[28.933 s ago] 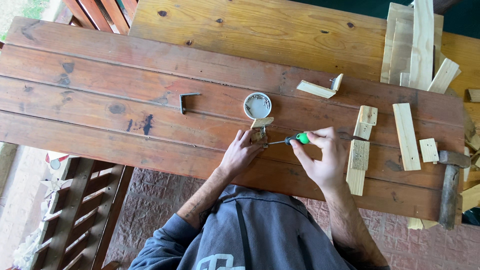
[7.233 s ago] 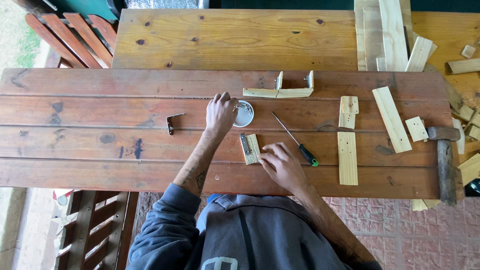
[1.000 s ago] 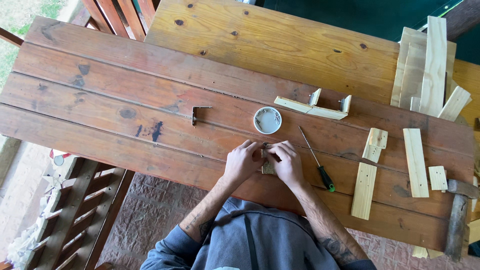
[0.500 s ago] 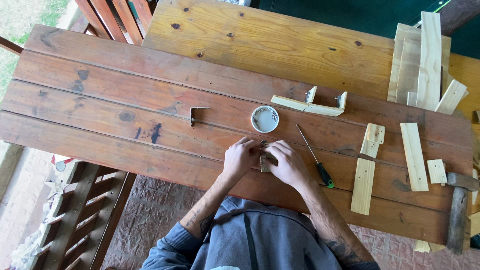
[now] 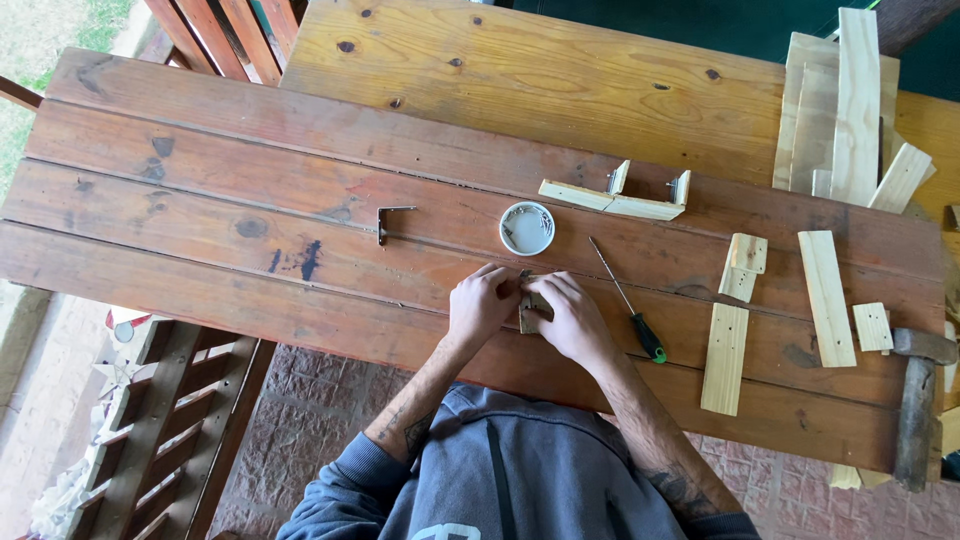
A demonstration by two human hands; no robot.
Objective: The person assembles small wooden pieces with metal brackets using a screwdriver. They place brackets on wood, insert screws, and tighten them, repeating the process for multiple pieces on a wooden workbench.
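1. The left hand (image 5: 478,305) and right hand (image 5: 572,318) meet over a small wooden block (image 5: 531,312) lying on the near planks of the wooden table (image 5: 200,220), fingers curled and pinching it from both sides.
2. Just beyond the hands sits a small round white container (image 5: 527,228).
3. A green-handled screwdriver (image 5: 628,314) lies just right of the right hand, apart from it.
4. Farther back rests a wooden strip with upright brackets (image 5: 615,199).
5. A metal angle bracket (image 5: 390,220) lies well left of the container.
6. Loose wooden slats (image 5: 728,335) and a hammer (image 5: 918,400) occupy the right end.
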